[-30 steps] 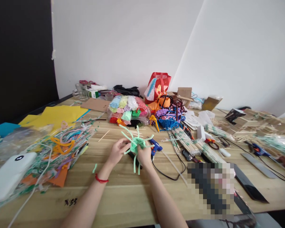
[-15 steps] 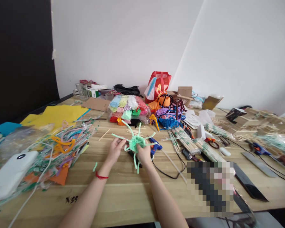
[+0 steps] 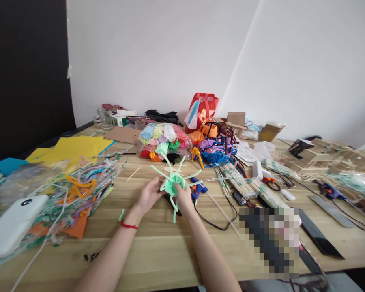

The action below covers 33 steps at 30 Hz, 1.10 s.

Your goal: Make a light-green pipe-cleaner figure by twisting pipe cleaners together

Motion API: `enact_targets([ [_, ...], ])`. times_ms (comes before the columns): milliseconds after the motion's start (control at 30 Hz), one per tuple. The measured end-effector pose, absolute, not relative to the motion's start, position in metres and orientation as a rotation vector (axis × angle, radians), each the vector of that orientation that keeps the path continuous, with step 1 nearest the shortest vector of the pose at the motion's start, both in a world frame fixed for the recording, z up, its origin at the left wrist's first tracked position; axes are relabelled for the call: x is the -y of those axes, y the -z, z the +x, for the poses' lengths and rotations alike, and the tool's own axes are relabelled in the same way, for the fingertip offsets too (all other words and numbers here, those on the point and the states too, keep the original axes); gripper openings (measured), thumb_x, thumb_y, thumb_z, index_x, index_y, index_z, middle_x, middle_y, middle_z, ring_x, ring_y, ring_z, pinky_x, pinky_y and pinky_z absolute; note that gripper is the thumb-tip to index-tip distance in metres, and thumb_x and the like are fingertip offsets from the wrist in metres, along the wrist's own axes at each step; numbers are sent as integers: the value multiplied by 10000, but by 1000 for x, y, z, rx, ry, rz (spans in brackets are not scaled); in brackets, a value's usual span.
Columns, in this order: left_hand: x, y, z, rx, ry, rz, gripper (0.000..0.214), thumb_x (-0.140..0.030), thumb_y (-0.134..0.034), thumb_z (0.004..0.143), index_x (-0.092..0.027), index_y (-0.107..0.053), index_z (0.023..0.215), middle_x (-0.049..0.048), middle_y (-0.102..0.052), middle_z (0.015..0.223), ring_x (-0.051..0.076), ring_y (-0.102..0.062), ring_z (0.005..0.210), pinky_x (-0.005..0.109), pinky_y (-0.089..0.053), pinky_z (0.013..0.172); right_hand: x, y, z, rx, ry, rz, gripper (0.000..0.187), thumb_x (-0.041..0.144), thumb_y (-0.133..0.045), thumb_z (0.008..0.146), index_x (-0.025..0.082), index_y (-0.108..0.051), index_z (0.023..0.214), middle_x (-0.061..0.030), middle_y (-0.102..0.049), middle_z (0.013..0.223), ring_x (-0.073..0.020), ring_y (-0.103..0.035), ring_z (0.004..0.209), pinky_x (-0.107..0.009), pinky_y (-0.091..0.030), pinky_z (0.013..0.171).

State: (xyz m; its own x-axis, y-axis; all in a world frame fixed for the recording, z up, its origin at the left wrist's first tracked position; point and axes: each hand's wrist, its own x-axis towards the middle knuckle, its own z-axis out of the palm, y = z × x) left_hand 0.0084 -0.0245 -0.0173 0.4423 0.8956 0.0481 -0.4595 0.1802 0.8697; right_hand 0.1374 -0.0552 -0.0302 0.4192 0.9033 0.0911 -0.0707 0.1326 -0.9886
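Both bare forearms reach in over the near edge of the pale wood-grain tabletop [image 3: 158, 253], converging at the hands. Right hand [image 3: 185, 200]: wrist roughly straight, thumb laid on the cupped centre of a light-green, fuzzy pipe-cleaner piece [image 3: 171, 185] with stems radiating outward; grasp firm on its right side. Left hand [image 3: 149, 195]: fingers bent, tips at the piece's left side; whether they pinch a stem cannot be told. A thin red cord bracelet [image 3: 129, 225] circles the left wrist. The piece is held above the tabletop, inward from the middle of the near edge. A blue glue gun [image 3: 200, 188] lies just beyond the right hand, farther from that edge. A small light-green fuzzy offcut [image 3: 121, 215] lies left of the left wrist. Toward the far edge: a clear plastic bag of multicoloured pipe-cleaner bundles [image 3: 164, 138]. Near the left edge: a white rectangular power bank [image 3: 16, 225] with a white cable.
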Motion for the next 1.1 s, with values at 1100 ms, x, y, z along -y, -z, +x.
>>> enact_targets([
  [1100,12,13,-9,-466,-941,486,252,-383,-551,816,-172,-635,926,18,-701,749,143,-625,597,261,-477,574,82,-3,143,1270,59,-1208,147,281,-503,839,173,-595,876,-32,-576,708,-135,-521,596,-271,-448,601],
])
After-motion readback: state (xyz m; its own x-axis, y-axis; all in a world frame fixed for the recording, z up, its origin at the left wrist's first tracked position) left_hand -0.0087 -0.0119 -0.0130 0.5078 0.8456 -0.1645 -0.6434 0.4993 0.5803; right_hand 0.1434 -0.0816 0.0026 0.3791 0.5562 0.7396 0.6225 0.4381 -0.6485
